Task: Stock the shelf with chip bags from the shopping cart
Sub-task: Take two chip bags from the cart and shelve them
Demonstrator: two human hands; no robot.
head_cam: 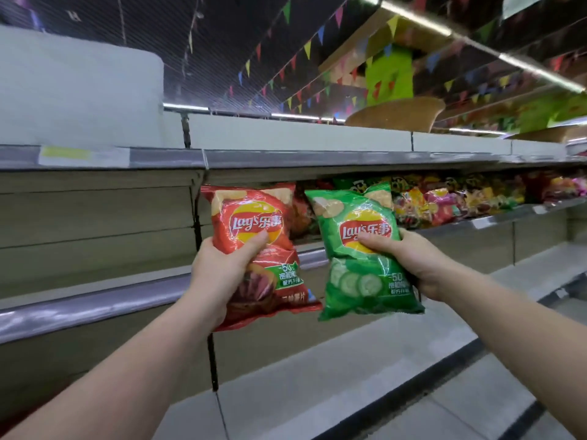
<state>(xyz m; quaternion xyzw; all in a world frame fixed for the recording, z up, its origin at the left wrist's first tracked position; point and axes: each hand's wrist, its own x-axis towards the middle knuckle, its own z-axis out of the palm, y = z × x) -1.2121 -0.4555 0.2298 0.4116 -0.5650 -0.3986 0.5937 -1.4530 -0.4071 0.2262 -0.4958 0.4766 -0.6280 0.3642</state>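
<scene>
Red chip bag (254,246) in left hand (219,271), green chip bag (365,249) in right hand (416,262).

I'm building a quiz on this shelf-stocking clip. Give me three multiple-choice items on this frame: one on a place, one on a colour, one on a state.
1. Where do other snack bags already sit?
A. on the shelf behind and right of the held bags
B. on the top shelf
C. on the floor

2. What colour is the bag in the right hand?
A. blue
B. green
C. yellow

3. How is the left hand?
A. open and idle
B. flat on a shelf
C. gripping a chip bag

Key: 1 A, the stocked snack bags fill that shelf. 2 B, the right hand holds the green Lay's bag. 3 C, the left hand curls round the red Lay's bag.
</scene>
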